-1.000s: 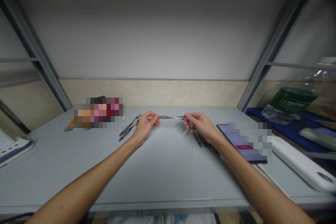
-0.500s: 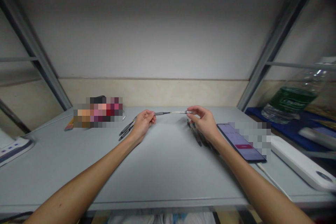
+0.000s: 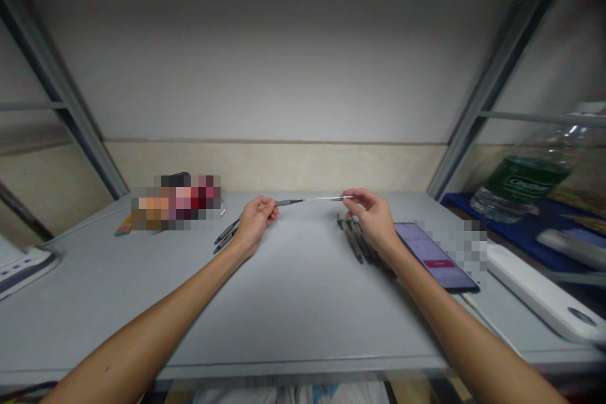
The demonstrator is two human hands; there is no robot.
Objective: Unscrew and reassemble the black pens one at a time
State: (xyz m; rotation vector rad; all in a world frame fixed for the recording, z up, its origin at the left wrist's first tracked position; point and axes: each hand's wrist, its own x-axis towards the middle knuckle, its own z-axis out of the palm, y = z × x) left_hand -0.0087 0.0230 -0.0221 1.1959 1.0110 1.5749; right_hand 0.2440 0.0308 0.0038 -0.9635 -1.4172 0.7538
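In the head view my left hand is closed in a pinch on a dark grey pen barrel, which points right. A thin, clear pen refill stretches from the barrel's end to my right hand. The thumb and fingers of my right hand pinch the refill's far end. How much of the refill sits inside the barrel is hidden. Grey pens lie on the desk beside my left wrist. Several dark pens lie side by side beneath my right hand, partly covered by it.
Right of my right forearm a phone lies with its screen lit and a white cable attached. A long white device is beside it. A large water bottle stands on a blue surface. Blurred-out items sit at the back left of the desk.
My right hand has shifted slightly right and up with the refill's end. A little more length shows between the two hands. My left hand moved slightly left.
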